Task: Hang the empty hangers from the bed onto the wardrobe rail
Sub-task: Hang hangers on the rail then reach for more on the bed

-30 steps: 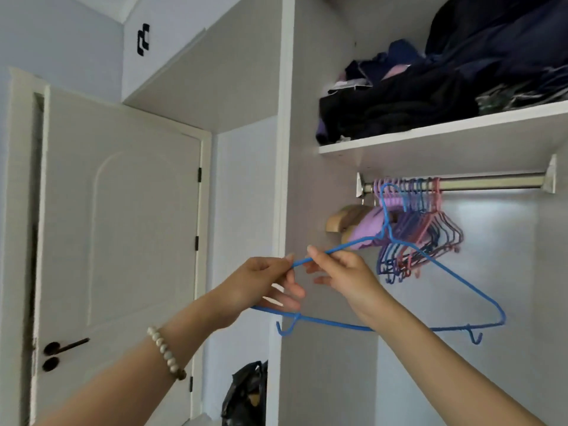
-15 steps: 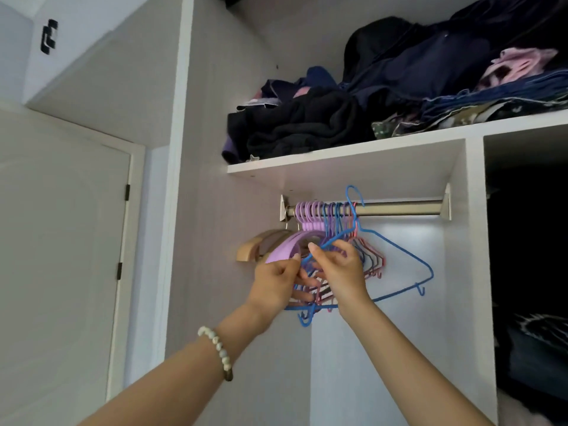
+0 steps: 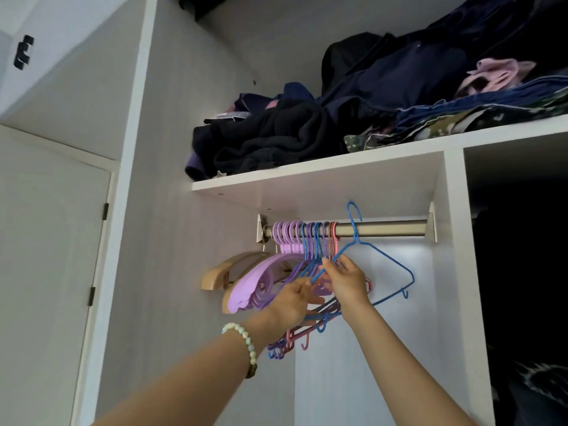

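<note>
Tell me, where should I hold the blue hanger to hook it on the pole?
Pinch the blue hanger on its thin sloping shoulder wire, a little below the neck, reaching up from below and in front. That leaves the hook on top free to go over the rail. The left hand and the right hand both pinch it there.

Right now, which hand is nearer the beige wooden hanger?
Left. The left hand is right of the wooden hanger, just past the purple hangers; the right hand is farther right, gripping the blue hanger below the rail.
</note>
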Motion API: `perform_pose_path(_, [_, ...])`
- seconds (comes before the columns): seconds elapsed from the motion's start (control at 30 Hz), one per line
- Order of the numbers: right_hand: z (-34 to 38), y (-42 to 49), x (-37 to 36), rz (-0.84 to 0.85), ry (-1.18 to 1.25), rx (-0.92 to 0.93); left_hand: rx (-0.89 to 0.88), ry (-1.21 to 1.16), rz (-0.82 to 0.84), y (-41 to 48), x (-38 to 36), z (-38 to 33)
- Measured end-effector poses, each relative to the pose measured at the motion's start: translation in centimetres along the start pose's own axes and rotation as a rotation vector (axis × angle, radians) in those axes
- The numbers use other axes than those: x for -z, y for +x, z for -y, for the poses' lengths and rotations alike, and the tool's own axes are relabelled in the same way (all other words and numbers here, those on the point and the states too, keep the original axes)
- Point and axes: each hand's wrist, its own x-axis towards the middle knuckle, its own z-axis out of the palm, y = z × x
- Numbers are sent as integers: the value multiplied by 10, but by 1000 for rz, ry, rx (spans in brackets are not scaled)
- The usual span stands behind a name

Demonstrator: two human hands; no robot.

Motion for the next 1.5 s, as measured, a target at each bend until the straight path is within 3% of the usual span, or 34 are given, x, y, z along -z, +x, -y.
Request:
perform_pose_path(0.33, [-21, 3, -2, 134, -106, -151, 116, 118, 10, 12, 10, 17])
perform_pose_path(0.57, [-15, -21, -6, -22, -159, 74, 67, 99, -65, -8, 41, 15])
perform_pose_path(0.77, [27, -61, -31, 19, -190, 196, -84, 88, -210, -51, 90, 7])
perform_pose_path(1.13, [73, -180, -193, 441, -43, 273, -140, 355, -476, -202, 269, 17])
perform_pose_path(1.3, [74, -261, -287, 774, -33, 215, -29, 521, -627, -305, 369, 49])
perform_pose_path(1.5, [64, -400, -421, 1112, -52, 168, 227, 609, -814, -461, 464, 103])
